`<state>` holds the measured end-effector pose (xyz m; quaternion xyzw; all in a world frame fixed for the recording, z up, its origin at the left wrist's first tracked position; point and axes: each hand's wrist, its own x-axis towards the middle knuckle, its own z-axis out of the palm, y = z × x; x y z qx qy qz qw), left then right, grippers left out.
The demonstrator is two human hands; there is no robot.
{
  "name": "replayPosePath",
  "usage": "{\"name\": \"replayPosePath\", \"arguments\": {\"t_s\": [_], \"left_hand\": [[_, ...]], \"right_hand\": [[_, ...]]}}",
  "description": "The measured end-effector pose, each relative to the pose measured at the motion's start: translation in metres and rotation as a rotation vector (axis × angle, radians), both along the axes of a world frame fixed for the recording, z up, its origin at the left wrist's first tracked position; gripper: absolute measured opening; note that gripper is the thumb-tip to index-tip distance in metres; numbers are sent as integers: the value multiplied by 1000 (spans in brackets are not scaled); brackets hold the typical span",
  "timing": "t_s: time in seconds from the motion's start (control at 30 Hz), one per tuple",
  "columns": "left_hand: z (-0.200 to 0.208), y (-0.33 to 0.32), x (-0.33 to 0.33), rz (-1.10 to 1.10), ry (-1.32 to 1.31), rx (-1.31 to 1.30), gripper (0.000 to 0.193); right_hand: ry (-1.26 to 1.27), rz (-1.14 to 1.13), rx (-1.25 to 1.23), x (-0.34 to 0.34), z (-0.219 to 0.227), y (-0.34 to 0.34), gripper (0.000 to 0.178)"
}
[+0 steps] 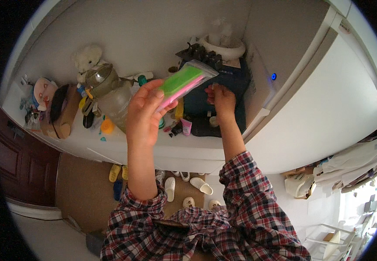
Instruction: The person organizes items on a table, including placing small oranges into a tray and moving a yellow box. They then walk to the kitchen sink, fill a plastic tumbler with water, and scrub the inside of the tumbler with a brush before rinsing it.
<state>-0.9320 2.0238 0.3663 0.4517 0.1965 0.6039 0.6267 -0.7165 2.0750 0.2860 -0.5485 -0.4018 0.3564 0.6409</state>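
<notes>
The near edge of a white counter (84, 135) is crossed by both forearms (141, 167). By the left hand (144, 111), a clear packet (188, 80), green and pink inside, is pinched at its near-left end above the counter, one border partly covered. The right hand (222, 102) is curled to the right; whether anything is gripped cannot be told. A large jar (112, 102) is partly hidden behind the left hand. Rightward room is bounded by a white panel (301, 95). Farther, black objects (199, 53) are barely made out.
</notes>
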Motion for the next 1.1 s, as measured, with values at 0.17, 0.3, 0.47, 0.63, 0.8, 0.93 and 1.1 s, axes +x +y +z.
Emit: {"name": "replayPosePath", "arguments": {"t_s": [0.17, 0.3, 0.47, 0.63, 0.8, 0.93, 1.1], "left_hand": [[-25, 6, -6, -61, 66, 0, 51], [-32, -1, -9, -19, 214, 2, 60], [-42, -6, -11, 46, 355, 6, 60], [-55, -6, -14, 114, 347, 16, 51], [-47, -7, -10, 194, 273, 43, 44], [-49, 1, -3, 232, 242, 65, 38], [-43, 14, 17, 255, 300, 35, 36]], "right_hand": [[-596, -144, 48, 6, -15, -18, 34], [-1075, -350, -207, 9, -29, -24, 43], [-1165, -251, -219, -5, -16, -23, 42], [-1150, -365, -99, -10, -38, -27, 34], [-1092, -472, -31, -20, -47, -52, 29], [-1051, -491, 32, -19, -50, -56, 29], [-1003, -474, 73, -19, -49, -61, 29]]}}
